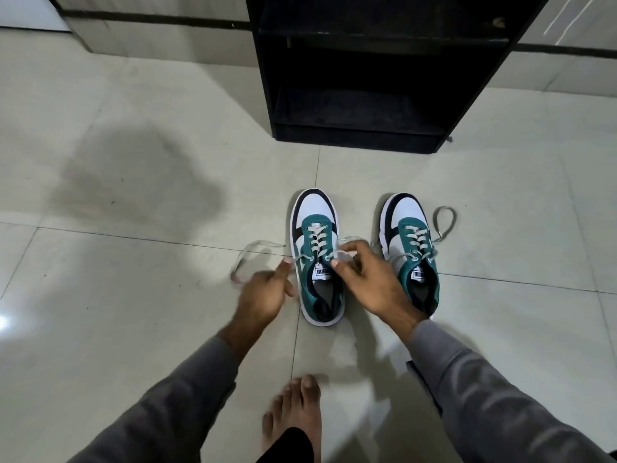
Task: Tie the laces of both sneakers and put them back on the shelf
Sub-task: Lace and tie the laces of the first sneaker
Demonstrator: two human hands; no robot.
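Below a bare foot (293,416), the left sneaker (317,255) is being tied on the floor; lace ends are pinched by left hand (263,292) and right hand (370,279), crossing judged next

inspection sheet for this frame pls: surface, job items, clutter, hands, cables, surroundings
Surface: pale tiled floor, glossy, with a dark shadow patch at left.
Job's things: left sneaker and right sneaker stand side by side on the floor, toes toward the shelf; both untied. The right sneaker's lace lies looped on the floor.
Clutter: nothing seen.
Grippers: left hand pinches the left lace end of the left sneaker; right hand pinches the other end over its tongue.
Cables: nothing seen.
Surroundings: black shelf unit, its visible compartments empty; a bare foot at bottom centre; grey sleeves.
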